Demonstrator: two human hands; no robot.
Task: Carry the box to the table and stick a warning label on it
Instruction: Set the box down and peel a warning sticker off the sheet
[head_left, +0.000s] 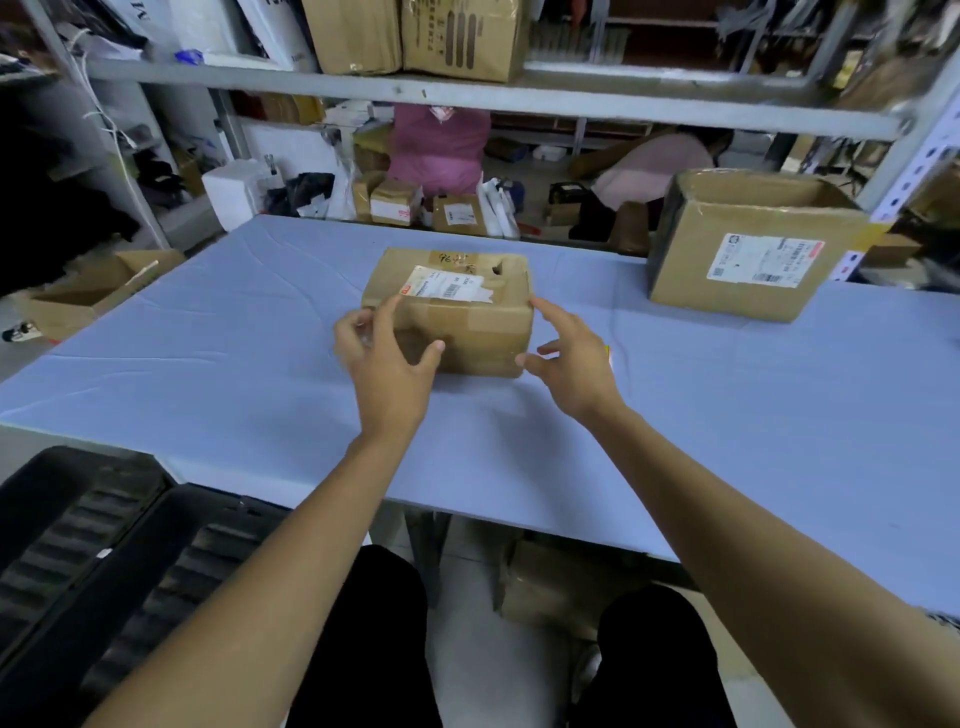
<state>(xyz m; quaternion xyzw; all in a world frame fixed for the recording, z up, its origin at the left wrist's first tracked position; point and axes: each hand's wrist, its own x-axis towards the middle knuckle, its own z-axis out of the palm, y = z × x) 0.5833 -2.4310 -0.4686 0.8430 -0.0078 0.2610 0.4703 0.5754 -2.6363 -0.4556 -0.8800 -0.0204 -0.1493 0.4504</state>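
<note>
— Two hands are reaching over one box (451, 312), and it is already sitting flat on the worktop (218, 332), dead ahead of both of them.

— Which grip is nearer?

— Hard to separate. The left hand (384, 358) is overlapping the box's near-left corner, fingers spread and loosely curled, thumb out toward the front face; whether it is touching the cardboard I cannot tell. The right hand (569, 358) is hovering just beside the near-right corner, fingers apart, clamped on nothing.

— And how is the box lying?

— Long axis is running left to right across the person, so it is spanning the gap between the two grips. Top face is pointing up, with a shipping label (447, 283) on it. I am not seeing any warning label in either hand.

— So what's next?

— My guess: one hand is going to steady the box while the other goes for the sticker.
</note>
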